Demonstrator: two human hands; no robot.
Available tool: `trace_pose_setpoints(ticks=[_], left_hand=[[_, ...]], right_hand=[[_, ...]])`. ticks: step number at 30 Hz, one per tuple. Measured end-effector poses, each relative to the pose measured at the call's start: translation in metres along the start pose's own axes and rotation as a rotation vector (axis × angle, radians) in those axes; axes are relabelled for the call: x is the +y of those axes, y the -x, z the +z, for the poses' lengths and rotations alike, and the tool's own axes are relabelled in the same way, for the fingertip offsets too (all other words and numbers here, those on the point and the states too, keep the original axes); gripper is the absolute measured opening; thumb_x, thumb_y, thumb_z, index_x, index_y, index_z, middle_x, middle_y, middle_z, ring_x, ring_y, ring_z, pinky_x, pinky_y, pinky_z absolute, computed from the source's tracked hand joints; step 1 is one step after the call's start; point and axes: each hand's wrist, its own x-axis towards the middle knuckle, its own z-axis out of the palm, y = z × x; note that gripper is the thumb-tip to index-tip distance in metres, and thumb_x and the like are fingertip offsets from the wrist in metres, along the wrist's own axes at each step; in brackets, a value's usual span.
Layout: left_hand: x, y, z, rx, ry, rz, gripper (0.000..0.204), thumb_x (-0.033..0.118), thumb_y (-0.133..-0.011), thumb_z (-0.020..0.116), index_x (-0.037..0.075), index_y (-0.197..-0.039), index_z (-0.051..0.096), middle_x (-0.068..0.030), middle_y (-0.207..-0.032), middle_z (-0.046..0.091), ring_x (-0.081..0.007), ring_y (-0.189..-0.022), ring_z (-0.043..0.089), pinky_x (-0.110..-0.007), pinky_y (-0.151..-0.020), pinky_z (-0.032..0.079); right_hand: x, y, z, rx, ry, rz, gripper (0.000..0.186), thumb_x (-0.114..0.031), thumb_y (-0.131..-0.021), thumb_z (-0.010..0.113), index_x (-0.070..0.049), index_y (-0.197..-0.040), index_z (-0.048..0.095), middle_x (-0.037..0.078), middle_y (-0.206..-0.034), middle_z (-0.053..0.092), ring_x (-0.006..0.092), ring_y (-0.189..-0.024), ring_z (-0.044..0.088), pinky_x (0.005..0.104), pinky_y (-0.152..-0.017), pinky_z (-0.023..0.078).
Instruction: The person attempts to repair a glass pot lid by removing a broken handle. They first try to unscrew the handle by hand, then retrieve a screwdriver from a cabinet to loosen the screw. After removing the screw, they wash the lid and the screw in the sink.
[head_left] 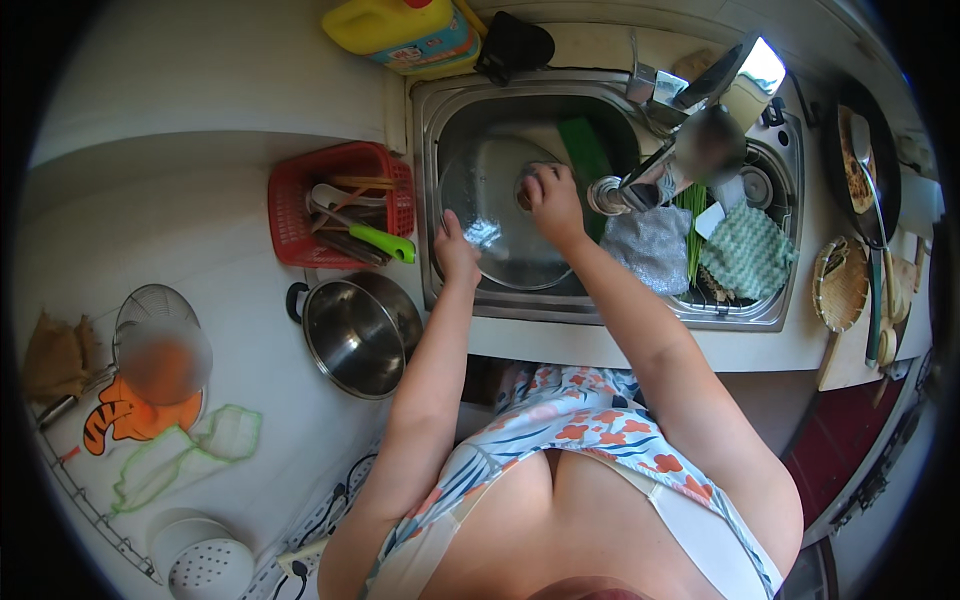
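A round glass pot lid (490, 175) lies tilted or flat in the left basin of the steel sink (428, 130); which of the two I cannot tell. My left hand (457, 252) grips the lid's near left rim, thumb pointing up along it. At the middle of the lid, my right hand (554, 203) is closed around its dark knob (523, 190), with the fingers curled. A green flat piece (583, 145) stands in the basin behind my right hand. The tap (608, 195) reaches over the sink just right of that hand.
Left of the sink are a red basket (290, 215) with utensils and a steel pot (355, 335). The right basin holds a silvery cloth (648, 245), green stalks (691, 215) and a green textured cloth (752, 250). A yellow jug (385, 35) stands behind; a frying pan (850, 120) hangs right.
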Motion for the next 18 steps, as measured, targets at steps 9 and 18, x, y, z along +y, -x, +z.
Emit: trace_pose_setpoints(ticks=[9, 18], left_hand=[[-0.004, -0.001, -0.006, 0.017, -0.029, 0.02, 0.036, 0.043, -0.094, 0.047, 0.008, -0.084, 0.048, 0.0046, -0.055, 0.033, -0.0069, -0.04, 0.029, -0.024, -0.036, 0.019], [0.011, 0.017, 0.014, -0.074, -0.079, 0.117, 0.026, 0.028, -0.09, 0.06, 0.01, -0.082, 0.043, 0.0058, -0.054, 0.036, -0.0046, -0.039, 0.03, -0.022, -0.035, 0.021]], right_hand=[[-0.001, 0.006, 0.016, 0.231, -0.086, -0.086, 0.023, -0.015, -0.085, 0.057, -0.004, -0.105, 0.061, 0.021, -0.11, 0.055, 0.0397, -0.098, 0.054, 0.0452, -0.086, 0.041], [0.012, -0.008, 0.019, 0.28, 0.21, -0.06, 0.021, -0.015, -0.08, 0.062, -0.009, -0.1, 0.061, 0.017, -0.104, 0.055, 0.0355, -0.089, 0.055, 0.0443, -0.075, 0.045]])
